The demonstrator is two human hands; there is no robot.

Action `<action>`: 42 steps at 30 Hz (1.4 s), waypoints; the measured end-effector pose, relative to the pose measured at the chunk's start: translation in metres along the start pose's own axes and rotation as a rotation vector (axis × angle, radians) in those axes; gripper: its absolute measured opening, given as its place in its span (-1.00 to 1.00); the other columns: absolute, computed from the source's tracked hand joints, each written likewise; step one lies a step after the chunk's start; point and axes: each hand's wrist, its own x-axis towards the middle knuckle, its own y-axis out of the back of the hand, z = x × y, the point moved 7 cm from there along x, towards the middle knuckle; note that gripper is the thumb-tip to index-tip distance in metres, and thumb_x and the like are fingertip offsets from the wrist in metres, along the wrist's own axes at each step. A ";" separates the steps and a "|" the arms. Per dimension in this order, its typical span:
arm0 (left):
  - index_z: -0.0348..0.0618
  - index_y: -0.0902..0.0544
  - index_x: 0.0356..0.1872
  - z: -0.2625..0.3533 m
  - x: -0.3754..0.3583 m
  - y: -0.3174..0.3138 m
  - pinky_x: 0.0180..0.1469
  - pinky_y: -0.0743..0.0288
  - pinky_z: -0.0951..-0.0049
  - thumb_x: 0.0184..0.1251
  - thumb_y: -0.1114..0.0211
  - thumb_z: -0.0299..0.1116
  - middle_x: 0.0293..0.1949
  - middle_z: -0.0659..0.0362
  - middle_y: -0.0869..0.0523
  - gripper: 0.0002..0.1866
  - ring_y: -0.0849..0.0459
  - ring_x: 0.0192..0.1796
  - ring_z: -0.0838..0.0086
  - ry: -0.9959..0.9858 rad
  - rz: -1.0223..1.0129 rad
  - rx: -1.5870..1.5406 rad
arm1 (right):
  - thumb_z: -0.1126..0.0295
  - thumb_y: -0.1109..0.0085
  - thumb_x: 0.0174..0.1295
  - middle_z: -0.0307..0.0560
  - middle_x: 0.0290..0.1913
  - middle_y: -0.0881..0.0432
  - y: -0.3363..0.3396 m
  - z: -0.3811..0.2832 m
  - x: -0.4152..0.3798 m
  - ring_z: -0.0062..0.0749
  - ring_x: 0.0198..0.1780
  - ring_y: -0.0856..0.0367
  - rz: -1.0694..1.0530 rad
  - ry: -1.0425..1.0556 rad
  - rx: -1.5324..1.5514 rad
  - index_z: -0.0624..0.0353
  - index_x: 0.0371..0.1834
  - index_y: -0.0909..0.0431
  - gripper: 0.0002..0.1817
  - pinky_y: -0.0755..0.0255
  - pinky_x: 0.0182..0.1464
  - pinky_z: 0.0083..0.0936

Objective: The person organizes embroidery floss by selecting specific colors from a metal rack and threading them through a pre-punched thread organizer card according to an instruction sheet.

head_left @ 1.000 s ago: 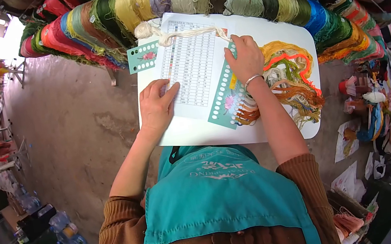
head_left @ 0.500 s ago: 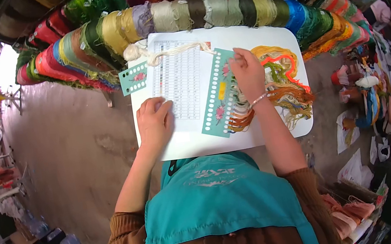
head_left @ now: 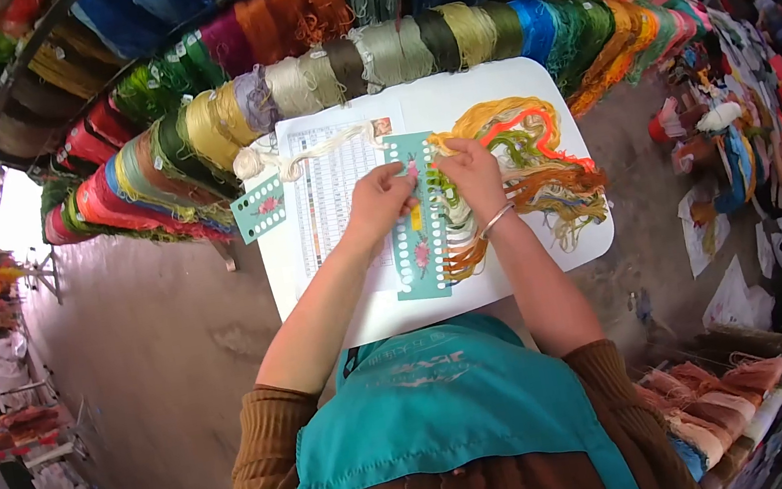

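Note:
On the white board (head_left: 478, 85) lies a long teal thread card (head_left: 423, 275) with a row of white holes down each side, pink flowers and a yellow label. Bundles of coloured thread (head_left: 544, 186) hang from its right edge and spread over the board. My left hand (head_left: 379, 208) is over the card's upper half, fingers curled in a pinch; what they grip is too small to see. My right hand (head_left: 474, 179) pinches thread at the card's upper right edge, beside yellow strands.
A printed chart (head_left: 320, 209) lies left of the card, with a cream thread skein (head_left: 322, 154) across its top. A smaller teal card (head_left: 261, 208) overhangs the board's left edge. Racks of coloured yarn hanks (head_left: 393, 52) stand behind. At right, a person works among more yarn.
My left hand has moved from the chart up and right onto the thread card. My right hand has come down to the card's edge. The whole view has turned slightly.

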 end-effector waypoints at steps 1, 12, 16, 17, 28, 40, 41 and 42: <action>-0.41 -0.51 0.21 -0.001 -0.002 -0.004 -0.28 -0.50 0.63 0.36 -0.27 -0.38 -0.21 0.15 -0.73 -0.55 -0.62 -0.32 0.62 0.001 -0.004 0.020 | 0.26 -0.38 0.13 0.02 -0.12 -0.72 -0.005 0.003 -0.002 -0.36 -0.21 -0.71 -0.026 -0.066 0.117 0.29 0.11 -0.51 -0.48 -0.56 -0.11 -0.45; -0.35 -0.43 0.30 0.003 -0.009 0.020 -0.14 -0.52 0.54 0.41 -0.22 -0.35 -0.05 0.13 -0.68 -0.50 -0.63 -0.21 0.56 0.046 0.132 0.001 | 0.43 -0.35 0.15 -0.02 -0.06 -0.70 -0.010 -0.011 -0.009 -0.44 -0.13 -0.67 -0.008 -0.028 0.108 0.37 0.17 -0.44 -0.48 -0.53 -0.09 -0.56; -0.33 -0.53 0.16 0.003 -0.009 0.014 -0.17 -0.50 0.60 0.39 -0.24 -0.37 -0.20 0.19 -0.69 -0.62 -0.63 -0.24 0.58 0.019 0.052 -0.055 | 0.57 -0.22 0.24 -0.12 -0.11 -0.68 -0.011 -0.026 -0.018 -0.58 -0.13 -0.62 -0.044 -0.071 0.370 0.37 0.08 -0.44 -0.65 -0.49 -0.14 -0.65; -0.32 -0.57 -0.01 0.011 -0.014 0.014 -0.21 -0.51 0.61 0.39 -0.24 -0.41 -0.25 0.21 -0.69 -0.75 -0.63 -0.28 0.59 -0.047 0.093 -0.017 | 0.57 -0.20 0.25 -0.15 -0.15 -0.68 -0.012 -0.029 -0.019 -0.61 -0.17 -0.61 -0.084 -0.043 0.426 0.35 0.01 -0.46 -0.72 -0.48 -0.16 -0.65; -0.29 -0.63 -0.30 0.073 -0.025 0.030 -0.27 -0.50 0.55 0.26 -0.37 -0.40 -0.46 0.23 -0.67 -0.84 -0.58 -0.39 0.60 -0.372 0.231 0.430 | 0.54 -0.19 0.28 -0.27 -0.35 -0.64 -0.008 -0.059 -0.031 -0.79 -0.36 -0.49 -0.089 0.100 0.281 0.34 -0.09 -0.46 -0.81 -0.34 -0.35 -0.76; -0.27 -0.65 -0.28 0.061 -0.018 0.032 -0.33 -0.54 0.64 0.28 -0.35 -0.40 -0.41 0.26 -0.69 -0.86 -0.61 -0.41 0.66 -0.173 0.057 0.102 | 0.56 -0.18 0.26 -0.22 -0.24 -0.68 -0.009 -0.060 -0.033 -0.68 -0.26 -0.60 -0.274 -0.071 0.480 0.27 -0.02 -0.48 -0.77 -0.47 -0.17 -0.69; -0.24 -0.64 -0.26 0.058 -0.017 0.031 -0.33 -0.56 0.63 0.29 -0.34 -0.41 -0.39 0.26 -0.70 -0.88 -0.61 -0.40 0.66 -0.138 0.017 0.047 | 0.56 -0.18 0.26 -0.22 -0.24 -0.68 -0.007 -0.061 -0.032 -0.68 -0.26 -0.60 -0.274 -0.071 0.480 0.27 -0.02 -0.48 -0.77 -0.47 -0.17 -0.69; -0.22 -0.64 -0.24 0.056 -0.016 0.029 -0.34 -0.57 0.63 0.31 -0.33 -0.42 -0.38 0.26 -0.71 -0.89 -0.62 -0.39 0.67 -0.103 -0.022 -0.007 | 0.55 -0.17 0.26 -0.20 -0.19 -0.68 -0.011 -0.060 -0.033 -0.64 -0.21 -0.62 -0.337 -0.136 0.579 0.27 0.00 -0.48 -0.75 -0.49 -0.10 -0.65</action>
